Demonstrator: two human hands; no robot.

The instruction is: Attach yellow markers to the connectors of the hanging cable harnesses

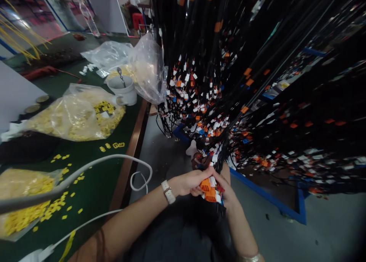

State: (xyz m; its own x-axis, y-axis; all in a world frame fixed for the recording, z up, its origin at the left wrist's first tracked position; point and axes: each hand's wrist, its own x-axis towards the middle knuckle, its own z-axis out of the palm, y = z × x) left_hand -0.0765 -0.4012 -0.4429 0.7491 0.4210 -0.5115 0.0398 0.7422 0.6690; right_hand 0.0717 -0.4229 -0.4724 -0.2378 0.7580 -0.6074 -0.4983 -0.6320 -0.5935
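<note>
Low in the middle of the head view, both hands close round a bundle of wire harness connectors [210, 191], orange and white, with bits of red and blue. My left hand [190, 182], with a white watch on its wrist, grips the bundle from the left, fingers curled. On the right side my right hand [227, 189] wraps the same bundle; its fingertips are partly hidden. The thumbs meet above the connectors. Black cables run up from the bundle towards a mass of hanging harnesses [197, 90] tipped with white, orange and blue connectors.
To the left stands a green-topped workbench [100, 170] with a wooden edge. It bears a bag of yellow parts [74, 113], an open bag of yellow pieces [28, 193], a white mug [124, 90] with a spoon, and a white cable [108, 159]. A blue-framed rack [265, 195] stands right.
</note>
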